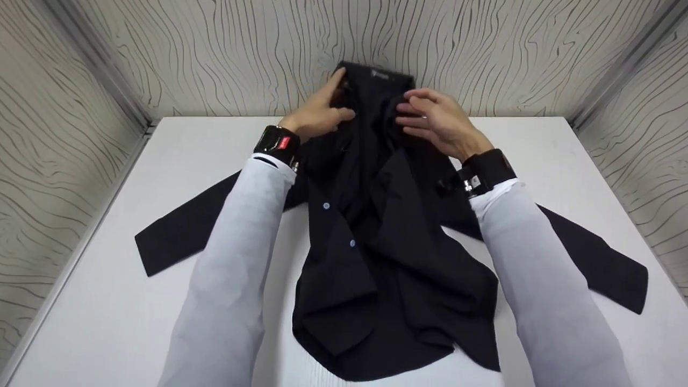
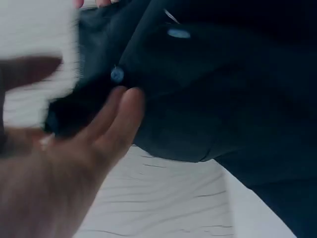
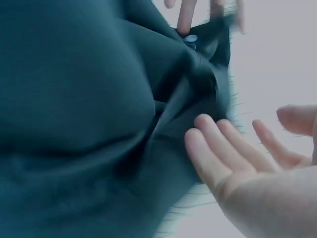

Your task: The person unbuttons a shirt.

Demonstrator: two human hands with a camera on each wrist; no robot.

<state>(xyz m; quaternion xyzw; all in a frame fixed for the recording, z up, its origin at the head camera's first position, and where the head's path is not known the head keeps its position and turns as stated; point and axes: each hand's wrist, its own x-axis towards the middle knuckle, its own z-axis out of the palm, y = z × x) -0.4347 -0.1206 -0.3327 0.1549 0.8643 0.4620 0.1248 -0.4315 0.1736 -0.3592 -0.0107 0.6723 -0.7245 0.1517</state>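
A black shirt (image 1: 424,231) lies unbuttoned on the white table, its front parted and its hem creased toward me. Its collar end (image 1: 376,75) is raised at the table's back edge, with a small pale label mark inside. At the left of the collar is my left hand (image 1: 317,115), index finger stretched along its edge; the left wrist view has thumb and fingers spread apart, fingertips near a blue button (image 2: 117,75). My right hand (image 1: 443,121) touches the collar's right side with nearly straight fingers (image 3: 213,146), its thumb apart from the cloth.
Both shirt sleeves, left (image 1: 183,231) and right (image 1: 607,263), spread outward beneath my forearms. The white table (image 1: 107,322) ends at a wood-grain patterned wall (image 1: 242,54); side panels with metal-coloured posts (image 1: 102,59) stand left and right.
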